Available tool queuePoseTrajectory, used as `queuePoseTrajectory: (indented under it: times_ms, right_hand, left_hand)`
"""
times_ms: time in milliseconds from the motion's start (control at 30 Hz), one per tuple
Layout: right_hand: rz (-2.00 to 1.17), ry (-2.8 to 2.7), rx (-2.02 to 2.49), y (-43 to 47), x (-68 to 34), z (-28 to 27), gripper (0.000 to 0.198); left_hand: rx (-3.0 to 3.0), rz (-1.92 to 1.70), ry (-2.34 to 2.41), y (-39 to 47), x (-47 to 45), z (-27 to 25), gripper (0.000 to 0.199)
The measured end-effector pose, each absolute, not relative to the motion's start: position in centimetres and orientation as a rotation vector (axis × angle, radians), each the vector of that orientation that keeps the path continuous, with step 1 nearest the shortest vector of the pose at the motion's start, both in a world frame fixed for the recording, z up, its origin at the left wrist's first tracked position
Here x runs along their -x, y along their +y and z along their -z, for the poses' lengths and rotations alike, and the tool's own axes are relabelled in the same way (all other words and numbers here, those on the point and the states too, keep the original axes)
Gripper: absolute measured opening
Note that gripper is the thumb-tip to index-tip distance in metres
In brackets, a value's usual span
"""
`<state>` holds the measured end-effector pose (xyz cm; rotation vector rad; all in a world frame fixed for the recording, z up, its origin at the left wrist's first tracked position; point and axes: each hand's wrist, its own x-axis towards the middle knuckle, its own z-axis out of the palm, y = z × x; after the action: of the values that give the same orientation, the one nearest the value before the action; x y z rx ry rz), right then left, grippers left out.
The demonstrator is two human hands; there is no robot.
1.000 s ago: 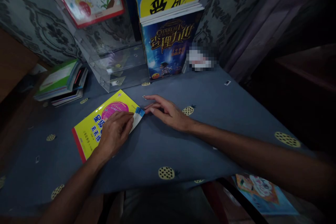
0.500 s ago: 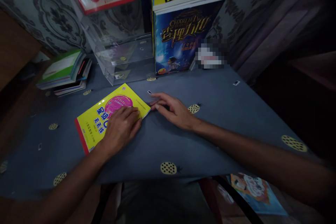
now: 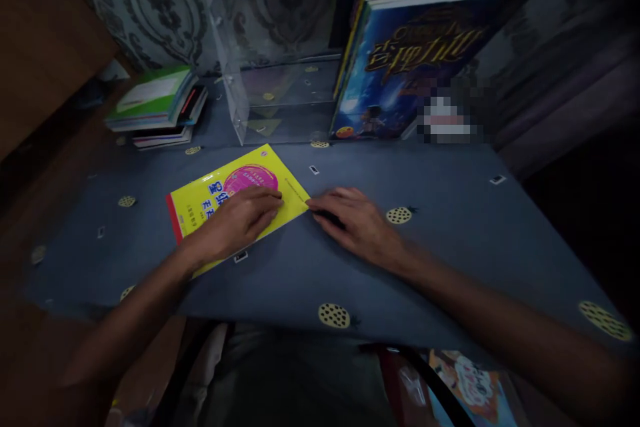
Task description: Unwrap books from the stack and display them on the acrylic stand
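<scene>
Where left hand (image 3: 244, 219) rests, book (image 3: 251, 177) lies

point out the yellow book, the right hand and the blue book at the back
yellow book (image 3: 250, 179): head view, pink oval on its cover
right hand (image 3: 357, 223): head view, back of the hand
blue book (image 3: 413, 70): head view, front cover, near the gold title

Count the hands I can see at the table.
2. The left hand lies on the yellow book; the right hand has its fingertips at that book's right corner, though I can't tell if they grip it.
</scene>
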<state>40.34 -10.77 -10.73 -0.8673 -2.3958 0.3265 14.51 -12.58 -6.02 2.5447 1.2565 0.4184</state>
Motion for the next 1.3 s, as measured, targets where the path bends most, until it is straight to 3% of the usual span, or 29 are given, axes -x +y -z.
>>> queuePoseTrajectory:
  times_ms: [300, 700, 867, 1100, 1300]
  right_hand:
    - [-0.081, -2.489, 0.703, -11.8, -40.0, 10.4, 0.030]
    - [-0.219, -2.616, 0.868, -6.8, -38.2, 10.4, 0.036]
    - [-0.239, -2.620, 0.907, -4.5, -36.3, 10.6, 0.036]
    - [-0.260, -2.601, 0.909, -3.6, -35.6, 11.6, 0.045]
    - [-0.231, -2.628, 0.889, -2.7, -35.3, 11.7, 0.047]
  left_hand:
    - [-2.353, -0.156, 2.001, -15.5, -4.1, 7.2, 0.055]
    - [-2.351, 0.020, 2.297, -20.0, -6.0, 6.7, 0.049]
    - [-2.377, -0.035, 2.267, -20.8, -5.9, 6.8, 0.050]
    - [-2.588, -0.307, 1.431, -23.1, -6.4, 6.2, 0.048]
    - [-2.709, -0.183, 1.433, -23.8, -7.4, 6.1, 0.037]
